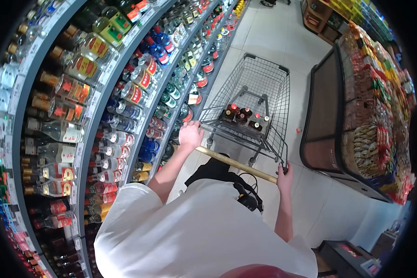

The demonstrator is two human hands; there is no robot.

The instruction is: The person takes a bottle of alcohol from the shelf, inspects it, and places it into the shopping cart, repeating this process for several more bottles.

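A wire shopping cart (259, 78) stands in the aisle in front of me. My left hand (191, 134) is closed round the left end of its yellowish handle bar (231, 162). At the bar's right end, by the cart's corner, my right hand (285, 174) is closed too, its fingers partly hidden. Several dark bottles (245, 114) with red and pale caps stand grouped inside the cart, near the handle side. Part of a dark bag (250, 200) with a strap or cord hangs at my waist, below the bar.
Tall shelves of bottles (146, 78) line the left side, close to my left arm and the cart. On the right a dark-framed display bin (326, 116) holds many packaged goods (370, 116). Pale floor tiles (264, 28) run ahead, with someone's feet (268, 3) at the far end.
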